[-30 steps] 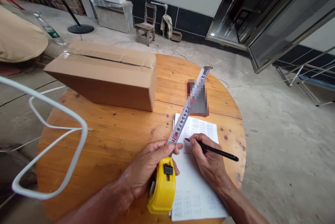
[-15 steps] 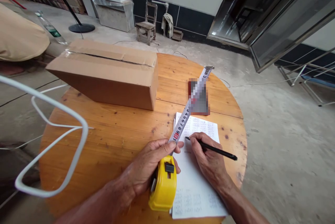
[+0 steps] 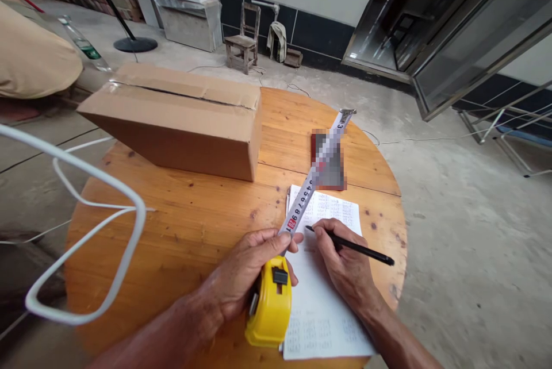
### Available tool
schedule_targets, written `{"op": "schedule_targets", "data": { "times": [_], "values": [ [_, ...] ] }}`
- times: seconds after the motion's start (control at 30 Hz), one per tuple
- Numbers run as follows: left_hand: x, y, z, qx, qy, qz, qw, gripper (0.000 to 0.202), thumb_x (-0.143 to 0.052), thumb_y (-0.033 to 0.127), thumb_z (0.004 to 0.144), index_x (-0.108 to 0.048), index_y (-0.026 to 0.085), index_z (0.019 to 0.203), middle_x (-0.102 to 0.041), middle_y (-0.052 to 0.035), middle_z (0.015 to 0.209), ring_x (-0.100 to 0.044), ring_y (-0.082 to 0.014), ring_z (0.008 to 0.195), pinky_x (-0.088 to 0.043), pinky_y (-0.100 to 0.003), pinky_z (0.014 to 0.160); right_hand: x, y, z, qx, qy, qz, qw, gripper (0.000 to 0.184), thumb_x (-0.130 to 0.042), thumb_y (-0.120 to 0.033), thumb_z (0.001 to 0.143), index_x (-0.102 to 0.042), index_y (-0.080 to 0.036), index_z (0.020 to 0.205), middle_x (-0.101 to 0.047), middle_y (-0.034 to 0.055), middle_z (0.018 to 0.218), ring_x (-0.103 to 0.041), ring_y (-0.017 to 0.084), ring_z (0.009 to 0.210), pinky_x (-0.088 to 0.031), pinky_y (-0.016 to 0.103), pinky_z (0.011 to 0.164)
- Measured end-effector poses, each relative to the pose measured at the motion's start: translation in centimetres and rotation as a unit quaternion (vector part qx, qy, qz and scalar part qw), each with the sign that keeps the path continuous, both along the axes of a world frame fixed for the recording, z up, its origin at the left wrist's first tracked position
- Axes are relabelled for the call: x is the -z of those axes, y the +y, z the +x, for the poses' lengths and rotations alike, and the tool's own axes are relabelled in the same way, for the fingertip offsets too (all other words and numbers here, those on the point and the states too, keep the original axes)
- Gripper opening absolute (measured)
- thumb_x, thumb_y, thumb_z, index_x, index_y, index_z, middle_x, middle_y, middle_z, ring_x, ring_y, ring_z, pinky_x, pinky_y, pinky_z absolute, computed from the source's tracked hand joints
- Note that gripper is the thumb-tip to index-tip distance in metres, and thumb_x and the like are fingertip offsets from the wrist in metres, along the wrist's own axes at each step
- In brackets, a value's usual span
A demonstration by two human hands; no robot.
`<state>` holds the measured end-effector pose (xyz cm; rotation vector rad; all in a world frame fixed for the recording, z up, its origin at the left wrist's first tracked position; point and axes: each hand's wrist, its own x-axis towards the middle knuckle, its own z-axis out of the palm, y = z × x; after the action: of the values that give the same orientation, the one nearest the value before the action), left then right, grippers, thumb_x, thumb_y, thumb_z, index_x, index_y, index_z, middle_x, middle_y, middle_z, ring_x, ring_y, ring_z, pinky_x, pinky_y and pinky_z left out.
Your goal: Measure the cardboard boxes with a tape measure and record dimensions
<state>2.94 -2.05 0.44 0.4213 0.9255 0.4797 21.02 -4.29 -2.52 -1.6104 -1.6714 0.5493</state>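
My left hand [image 3: 254, 262] grips a yellow tape measure [image 3: 271, 308], thumb pressed on the blade near the 20 mark. The white blade [image 3: 304, 196] is pulled out and slants up to the right, its metal hook free in the air. My right hand [image 3: 345, 254] holds a black pen [image 3: 362, 250] with the tip at or just over a sheet of paper [image 3: 319, 323]. Rows of small handwriting cover the sheet's top and bottom. Beyond the paper lies a blurred-out flat object [image 3: 332, 168] with a reddish edge, partly behind the blade.
A closed cardboard box [image 3: 202, 142] stands on the round wooden table [image 3: 181, 242] at the left. A bent white tube [image 3: 140, 225] crosses the left foreground. Behind are a plastic bottle [image 3: 86, 46], a small wooden chair [image 3: 242, 41] and an open glass door [image 3: 478, 30].
Almost nothing differs. The blade's hook end and the pen's back end have shifted very slightly to the right; both hands keep their grip.
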Motion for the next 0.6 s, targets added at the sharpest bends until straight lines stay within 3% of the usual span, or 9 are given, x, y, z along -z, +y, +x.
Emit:
{"op": "schedule_targets", "data": {
  "times": [0.3,0.6],
  "values": [
    [0.21,-0.19,-0.07,0.005,-0.002,-0.005,1.000,0.034,-0.053,0.033,0.088,-0.063,0.009,0.111,-0.064,-0.0030,0.052,-0.049,-0.0068,0.039,-0.037,-0.014,0.041,0.07,0.04,-0.07,-0.003,-0.012,-0.016,1.000,0.016,-0.049,-0.023,0.087,-0.059,-0.019,0.075,-0.057,-0.0017,0.062,-0.049,0.011,0.055,-0.038,0.023,0.052],
    [0.23,-0.11,-0.15,0.011,-0.009,-0.006,1.000,0.033,-0.054,0.033,0.088,-0.064,0.010,0.108,-0.064,-0.0032,0.053,-0.054,-0.0082,0.041,-0.038,-0.015,0.041,0.20,-0.32,0.28,0.060,0.063,-0.015,0.996,0.017,-0.050,-0.028,0.087,-0.060,-0.020,0.078,-0.052,-0.0033,0.057,-0.045,0.011,0.049,-0.037,0.023,0.047]
  ]
}}
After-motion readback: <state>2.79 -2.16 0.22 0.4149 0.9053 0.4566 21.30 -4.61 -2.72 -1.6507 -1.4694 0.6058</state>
